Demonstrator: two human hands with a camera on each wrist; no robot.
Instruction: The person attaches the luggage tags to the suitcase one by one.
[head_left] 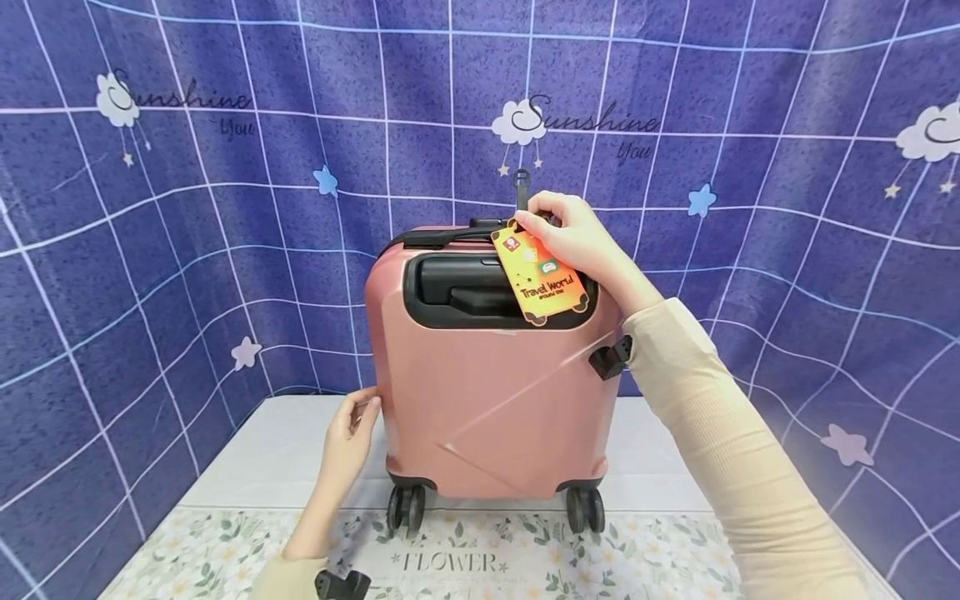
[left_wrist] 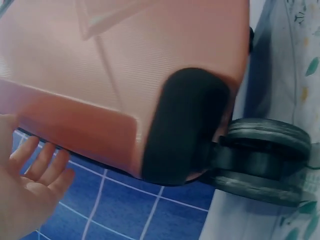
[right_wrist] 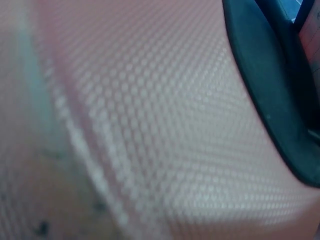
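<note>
Cream-sleeved right hand [head_left: 576, 235] pinches the yellow tag [head_left: 538, 273] below it, relaxed left hand [head_left: 349, 440] beside suitcase [head_left: 495, 400].

Bright, even head view; dimmer, hazy wrist views, with heavy blur along the right one's left side.

We could pass low b/w the near wheels [head_left: 407, 508] — gap under the suitcase [head_left: 487, 400], which blocks mid. Backdrop [head_left: 300, 75] walls off rear + sides; R sleeve [head_left: 712, 408] bars R approach; tag [head_left: 543, 271] covers handle recess's [head_left: 465, 322] R part.
</note>
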